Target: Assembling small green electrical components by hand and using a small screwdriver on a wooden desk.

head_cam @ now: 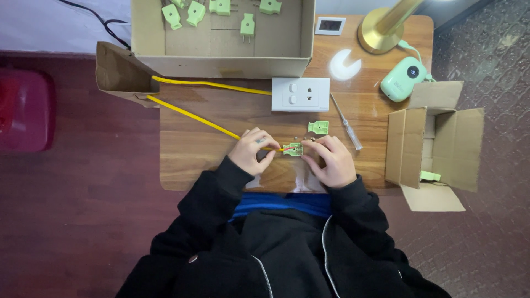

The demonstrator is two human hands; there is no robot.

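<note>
My left hand (253, 150) pinches the end of a yellow cable (193, 116) at the middle of a small wooden table (187, 165). My right hand (330, 160) holds an open green plug half (293, 149) right where the cable's red wire tip meets it. A second green plug piece (318, 127) lies on the table just above my right hand. A screwdriver (346, 121) with a clear handle lies to the right of that piece.
A white wall socket (300, 94) sits above the hands. A cardboard box (221, 58) with several green plugs stands at the back. An open carton (441, 143) is at the right, near a mint-green device (403, 79) and a brass lamp base (378, 36).
</note>
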